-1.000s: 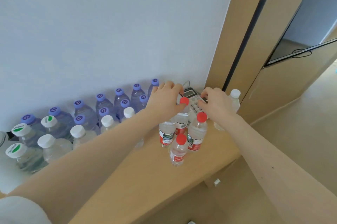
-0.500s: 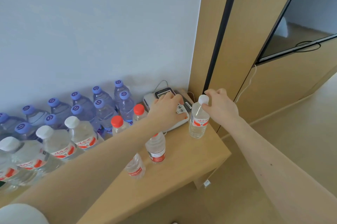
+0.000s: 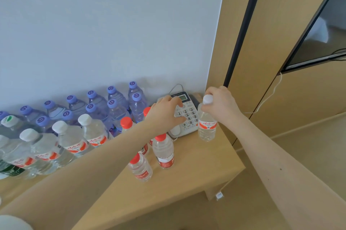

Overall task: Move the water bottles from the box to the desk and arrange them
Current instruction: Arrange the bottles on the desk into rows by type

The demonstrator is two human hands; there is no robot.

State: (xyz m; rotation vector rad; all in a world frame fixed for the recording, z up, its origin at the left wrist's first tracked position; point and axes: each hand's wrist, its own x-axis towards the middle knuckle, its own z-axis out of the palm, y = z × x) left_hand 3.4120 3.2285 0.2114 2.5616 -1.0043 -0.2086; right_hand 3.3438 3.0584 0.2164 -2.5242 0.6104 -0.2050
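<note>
White-capped bottle (image 3: 206, 126), neck gripped by right hand (image 3: 222, 106), near the desk (image 3: 206, 164) edge; left hand (image 3: 164, 115) relaxed on telephone (image 3: 189, 115).

One view: your head cam, wide-angle, looking forward and down from above the tabletop (image 3: 196, 158) toward the wall (image 3: 112, 33). Close in: your forearms enter from the bottom edge, left hand (image 3: 166, 113) near frame centre, right hand (image 3: 222, 106) holding the white-capped bottle (image 3: 206, 126) just right of it. Floor (image 3: 327, 141) shows at right.
</note>
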